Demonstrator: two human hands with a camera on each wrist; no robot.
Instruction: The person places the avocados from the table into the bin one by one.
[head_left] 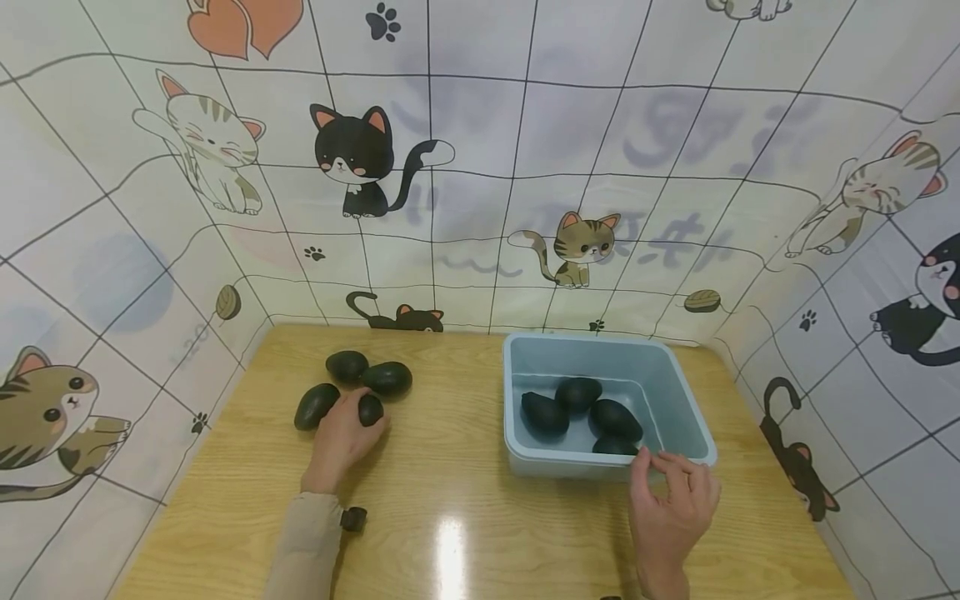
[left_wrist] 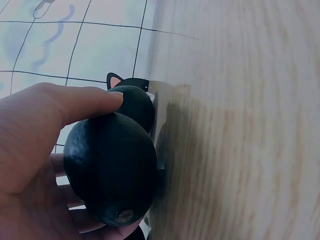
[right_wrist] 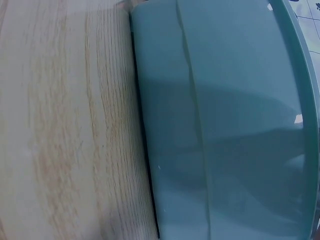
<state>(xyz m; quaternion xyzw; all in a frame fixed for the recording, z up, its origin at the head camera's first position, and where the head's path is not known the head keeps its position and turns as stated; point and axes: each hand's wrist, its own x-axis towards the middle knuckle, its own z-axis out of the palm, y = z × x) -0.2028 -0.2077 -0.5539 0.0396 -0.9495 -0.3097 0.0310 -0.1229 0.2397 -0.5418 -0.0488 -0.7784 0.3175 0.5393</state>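
My left hand (head_left: pixel 341 437) grips a dark green avocado (head_left: pixel 370 409) at the left of the table, its thumb lying along the top in the left wrist view, where the avocado (left_wrist: pixel 112 167) shows its stem scar. Around this hand lie three more avocados: one beside it (head_left: pixel 316 407) and two behind, an avocado (head_left: pixel 347 367) touching another avocado (head_left: pixel 387 379). On the right, my right hand (head_left: pixel 675 504) pinches the front rim of a light blue plastic bin (head_left: pixel 570 465) near its right corner. Several avocados (head_left: pixel 615 419) rest inside, one partly hidden by the front wall.
The wooden table (head_left: pixel 450 433) is bounded by walls (head_left: pixel 480 200) covered in cat-print sheeting at the back and both sides. The bin stands near the back right. A small black object (head_left: pixel 354 519) sits at the left sleeve's cuff.
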